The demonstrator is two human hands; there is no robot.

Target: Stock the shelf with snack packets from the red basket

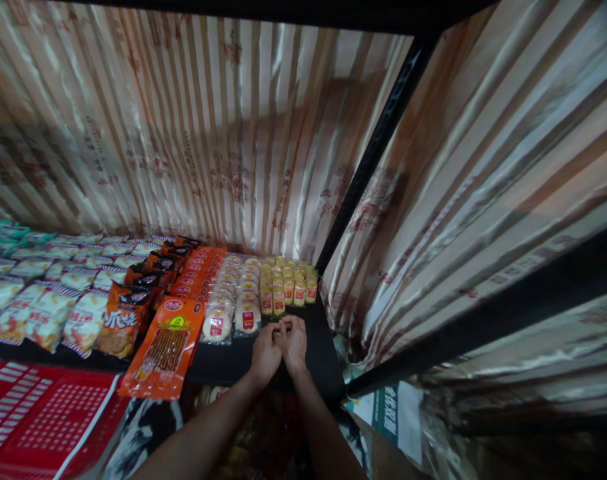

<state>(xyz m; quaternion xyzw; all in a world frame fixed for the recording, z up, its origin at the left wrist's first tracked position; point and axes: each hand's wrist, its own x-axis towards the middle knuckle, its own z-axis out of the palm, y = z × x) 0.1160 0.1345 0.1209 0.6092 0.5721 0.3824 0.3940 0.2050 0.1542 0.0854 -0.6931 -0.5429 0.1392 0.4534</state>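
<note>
Striped, shiny curtain fabric [198, 133] in cream and brown hangs behind the dark shelf [223, 363] and folds round its right side too. A black metal upright [368, 160] rises at the shelf's back corner, with a black crossbar [483, 320] slanting off right. The light is dim and warm.

Striped curtain [208, 133] hangs behind orange snack packet [163, 347], red sheet [38, 413].

Bare forearms, ringless hands [279, 347]
</note>
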